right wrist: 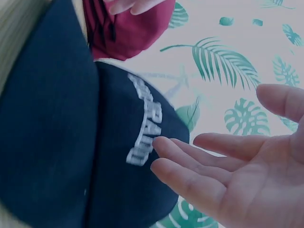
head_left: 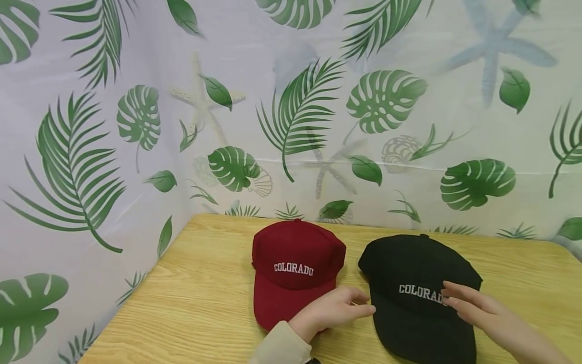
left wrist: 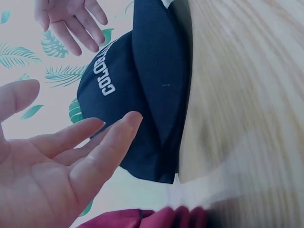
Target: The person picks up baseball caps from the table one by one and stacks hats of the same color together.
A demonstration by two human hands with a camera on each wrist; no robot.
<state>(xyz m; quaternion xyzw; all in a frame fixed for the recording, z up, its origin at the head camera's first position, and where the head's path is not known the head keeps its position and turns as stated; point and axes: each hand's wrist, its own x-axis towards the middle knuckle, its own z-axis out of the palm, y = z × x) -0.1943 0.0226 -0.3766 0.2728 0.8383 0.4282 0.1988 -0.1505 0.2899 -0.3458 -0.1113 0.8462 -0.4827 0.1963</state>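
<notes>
A black cap (head_left: 423,268) with white COLORADO lettering lies on the table, brim toward me. Left of it is a red cap (head_left: 295,253) with the same lettering. My left hand (head_left: 334,309) hovers between the two, over the red brim's right side, fingers pointing at the black cap. Over the black cap's right side is my right hand (head_left: 482,308), its fingertips in front of the last letters. Both wrist views show relaxed, spread fingers with nothing between them; the black cap (left wrist: 123,80) stands just beyond the left fingertips. Whether any fingertip touches it, I cannot tell.
The caps sit on a light wood-grain table (head_left: 195,288). Behind it and along the left hangs a white cloth (head_left: 318,197) printed with green leaves, starfish and shells.
</notes>
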